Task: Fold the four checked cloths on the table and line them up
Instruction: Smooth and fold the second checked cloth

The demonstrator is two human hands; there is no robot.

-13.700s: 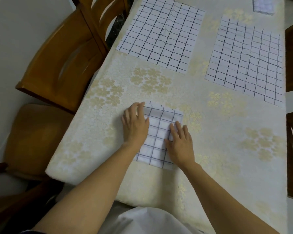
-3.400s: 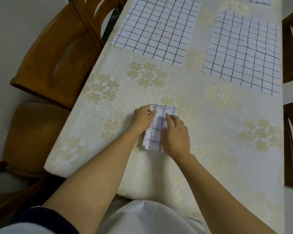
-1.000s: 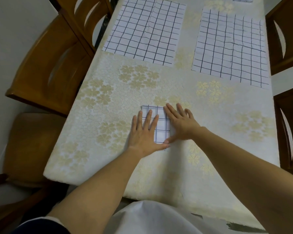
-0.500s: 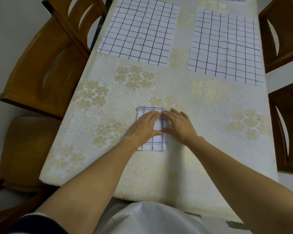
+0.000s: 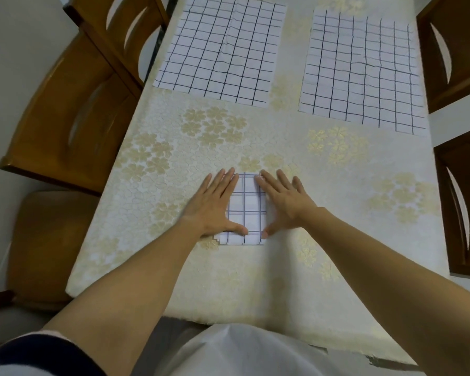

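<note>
**Cream worktop, one small fold under two flat hands**

Flower-patterned cover lies over the whole worktop (image 5: 282, 147), with wooden chairs (image 5: 73, 109) along both long sides. Near the person, the folded cloth (image 5: 246, 210) sits as a small checked packet. It is well apart from the left spread cloth (image 5: 220, 50) and the right spread cloth (image 5: 361, 69) at the far end. The left hand (image 5: 215, 207) lies flat over the packet's left edge, fingers straight and thumb across its near part. The right hand (image 5: 285, 204) lies flat over the right edge, thumb tip at the near right corner. Neither grips anything; both only press.

Trouble seems likeliest when the palms lift. A packet of several layers may spring open if the creases are not set. The near left corner looks stepped, perhaps from layers that do not match, though it is too blurred to be sure. A mismatch there would leave this fold untidy beside the others.

Sliding the packet into line carries its own risk, since the textured cover could drag the bottom layer and shear the stack. The right spread cloth reaches close to the worktop's side, so a careless pull might send it over the edge. A fourth cloth is not in view, so the line may be hard to judge
</note>
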